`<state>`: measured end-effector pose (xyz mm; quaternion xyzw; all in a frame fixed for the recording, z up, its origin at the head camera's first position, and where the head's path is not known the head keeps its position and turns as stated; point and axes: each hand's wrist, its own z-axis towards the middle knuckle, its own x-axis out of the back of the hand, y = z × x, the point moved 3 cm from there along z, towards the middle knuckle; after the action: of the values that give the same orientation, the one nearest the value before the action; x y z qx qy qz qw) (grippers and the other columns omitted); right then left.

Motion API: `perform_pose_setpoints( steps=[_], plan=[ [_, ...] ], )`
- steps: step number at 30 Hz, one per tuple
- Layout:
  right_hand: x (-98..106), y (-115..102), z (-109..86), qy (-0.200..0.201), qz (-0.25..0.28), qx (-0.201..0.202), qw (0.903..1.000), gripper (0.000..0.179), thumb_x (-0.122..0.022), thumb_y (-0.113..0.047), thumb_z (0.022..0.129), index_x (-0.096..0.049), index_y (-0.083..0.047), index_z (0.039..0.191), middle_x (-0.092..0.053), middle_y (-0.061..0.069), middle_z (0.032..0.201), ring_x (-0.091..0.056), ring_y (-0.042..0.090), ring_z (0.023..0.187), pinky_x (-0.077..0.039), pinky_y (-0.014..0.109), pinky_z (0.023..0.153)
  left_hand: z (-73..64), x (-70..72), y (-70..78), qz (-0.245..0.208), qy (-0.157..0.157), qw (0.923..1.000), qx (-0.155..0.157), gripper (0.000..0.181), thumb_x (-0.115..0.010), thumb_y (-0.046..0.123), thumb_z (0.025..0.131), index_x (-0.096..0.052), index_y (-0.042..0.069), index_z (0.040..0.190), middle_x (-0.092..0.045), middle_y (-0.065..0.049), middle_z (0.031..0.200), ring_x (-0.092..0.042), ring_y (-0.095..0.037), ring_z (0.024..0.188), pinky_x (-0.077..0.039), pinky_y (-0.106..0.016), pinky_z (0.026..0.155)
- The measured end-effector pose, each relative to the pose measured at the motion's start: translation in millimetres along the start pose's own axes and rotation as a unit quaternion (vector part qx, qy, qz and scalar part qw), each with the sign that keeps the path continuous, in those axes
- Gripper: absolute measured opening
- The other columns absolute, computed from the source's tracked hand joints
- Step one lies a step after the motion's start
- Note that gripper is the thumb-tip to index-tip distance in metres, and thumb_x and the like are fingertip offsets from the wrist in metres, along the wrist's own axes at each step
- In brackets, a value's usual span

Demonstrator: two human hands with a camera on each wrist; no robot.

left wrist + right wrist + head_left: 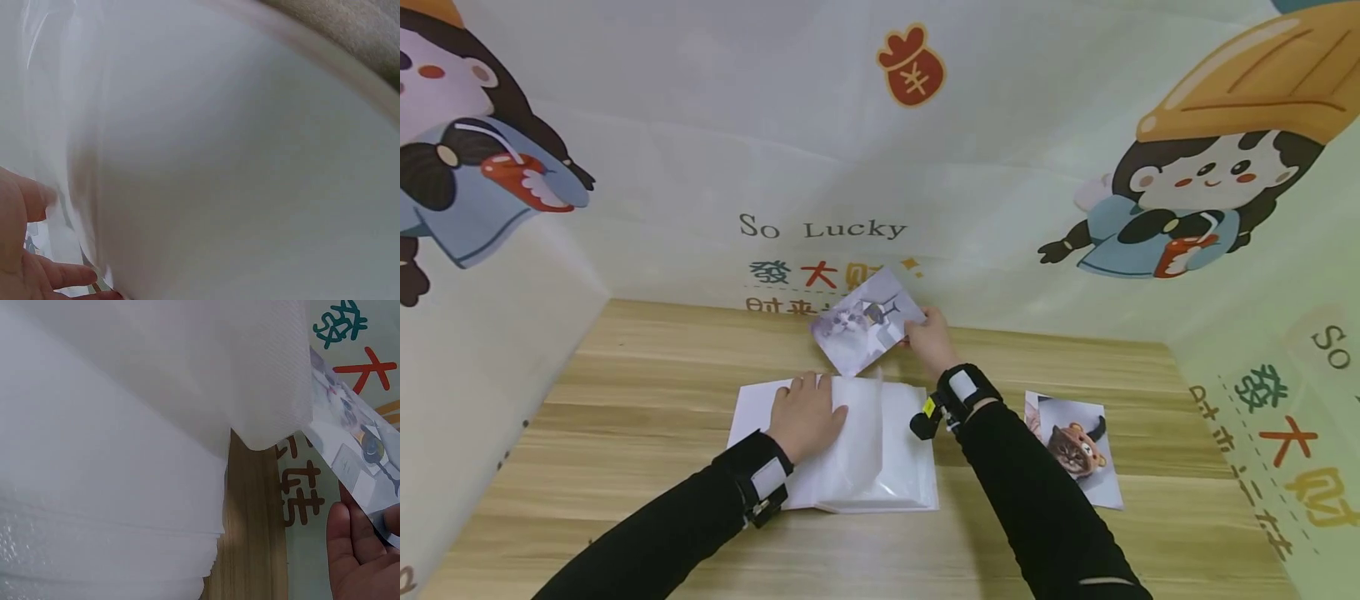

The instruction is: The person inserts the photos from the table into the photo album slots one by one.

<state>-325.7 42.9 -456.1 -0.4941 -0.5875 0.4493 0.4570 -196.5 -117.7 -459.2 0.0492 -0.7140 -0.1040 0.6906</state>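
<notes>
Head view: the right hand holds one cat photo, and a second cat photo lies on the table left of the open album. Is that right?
No: the head view shows the second cat photo right of the open album. It lies on the table, and the right hand holds the other photo.

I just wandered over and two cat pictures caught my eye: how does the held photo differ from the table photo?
The held photo is slanted in the right grip, while the table photo lies on the table. The held photo shows a pale cat; the table photo, a darker cat in a brown hood. In the head view, the right sleeve overlaps the table photo, not the held photo. Both show a cat.
</notes>
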Motion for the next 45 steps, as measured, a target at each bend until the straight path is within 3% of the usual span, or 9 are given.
perform_pose_setpoints(
  steps=[11,17,22,25,28,31,35,39,45],
  plan=[
    [10,4,2.0,-0.083,-0.120,0.017,0.9892,0.030,-0.039,0.001,0.093,-0.039,0.008,0.123,-0.049,0.022,0.110,-0.052,0.021,0.079,-0.047,0.047,0.079,0.6,-1.9,2.9,-0.026,-0.005,0.9994,0.021,0.065,-0.055,0.041,0.086,-0.044,-0.011,0.123,-0.049,-0.025,0.116,-0.045,-0.036,0.108,-0.038,-0.050,0.084],
    [17,-1,9.6,-0.072,-0.249,0.084,0.9622,0.033,-0.039,-0.002,0.095,-0.041,0.002,0.127,-0.050,0.020,0.119,-0.050,0.026,0.096,-0.044,0.033,0.073,11.7,7.5,-6.7,-0.059,-0.016,0.9976,0.033,0.070,-0.053,0.042,0.088,-0.036,-0.013,0.128,-0.043,-0.028,0.123,-0.042,-0.041,0.113,-0.034,-0.055,0.090],
    [15,-13,10.4,-0.070,-0.308,0.121,0.9409,0.028,-0.040,-0.001,0.094,-0.046,-0.002,0.122,-0.053,0.018,0.119,-0.051,0.028,0.100,-0.044,0.037,0.078,44.0,29.9,-18.1,-0.117,-0.006,0.9930,0.007,0.059,-0.046,0.026,0.092,-0.031,-0.013,0.133,-0.035,-0.030,0.134,-0.036,-0.043,0.121,-0.029,-0.058,0.096],
    [15,-16,12.3,-0.073,-0.327,0.132,0.9329,0.027,-0.041,0.000,0.094,-0.046,-0.002,0.120,-0.053,0.018,0.120,-0.051,0.027,0.104,-0.043,0.039,0.083,68.9,41.9,-21.4,-0.163,-0.009,0.9857,-0.043,0.055,-0.040,0.018,0.094,-0.025,-0.011,0.137,-0.029,-0.028,0.140,-0.030,-0.040,0.127,-0.026,-0.053,0.102],
    [13,-18,15.0,-0.083,-0.336,0.140,0.9275,0.027,-0.041,0.001,0.093,-0.046,-0.001,0.120,-0.052,0.018,0.121,-0.050,0.028,0.106,-0.042,0.040,0.086,90.7,48.9,-21.2,-0.180,-0.036,0.9787,-0.091,0.052,-0.036,0.016,0.096,-0.021,-0.008,0.140,-0.025,-0.025,0.143,-0.024,-0.036,0.131,-0.021,-0.045,0.107],
    [11,-19,18.0,-0.094,-0.336,0.143,0.9259,0.026,-0.041,0.002,0.093,-0.046,-0.001,0.118,-0.052,0.017,0.120,-0.050,0.027,0.107,-0.042,0.040,0.088,104.7,55.5,-16.8,-0.179,-0.065,0.9754,-0.112,0.051,-0.035,0.016,0.097,-0.021,-0.006,0.141,-0.025,-0.023,0.144,-0.021,-0.033,0.133,-0.018,-0.042,0.108],
    [8,-20,20.4,-0.102,-0.346,0.143,0.9217,0.026,-0.042,0.002,0.093,-0.047,-0.001,0.118,-0.053,0.016,0.117,-0.050,0.026,0.103,-0.042,0.038,0.087,111.8,63.2,-9.3,-0.173,-0.091,0.9742,-0.112,0.051,-0.033,0.015,0.098,-0.017,-0.004,0.143,-0.022,-0.020,0.146,-0.018,-0.031,0.135,-0.017,-0.042,0.108],
    [3,-20,20.2,-0.115,-0.359,0.149,0.9141,0.027,-0.044,0.004,0.090,-0.048,0.001,0.117,-0.054,0.018,0.113,-0.050,0.027,0.099,-0.042,0.038,0.087,112.9,65.5,-2.2,-0.157,-0.095,0.9765,-0.112,0.050,-0.031,0.013,0.097,-0.021,0.000,0.143,-0.024,-0.017,0.147,-0.020,-0.029,0.135,-0.017,-0.041,0.108],
    [-1,-14,21.6,-0.159,-0.350,0.120,0.9154,0.025,-0.045,0.004,0.090,-0.050,0.000,0.114,-0.054,0.014,0.106,-0.050,0.024,0.089,-0.044,0.032,0.074,112.6,63.4,4.8,-0.110,-0.119,0.9801,-0.114,0.048,-0.032,0.013,0.095,-0.029,0.002,0.142,-0.030,-0.015,0.145,-0.023,-0.028,0.134,-0.019,-0.041,0.108]
  ],
)
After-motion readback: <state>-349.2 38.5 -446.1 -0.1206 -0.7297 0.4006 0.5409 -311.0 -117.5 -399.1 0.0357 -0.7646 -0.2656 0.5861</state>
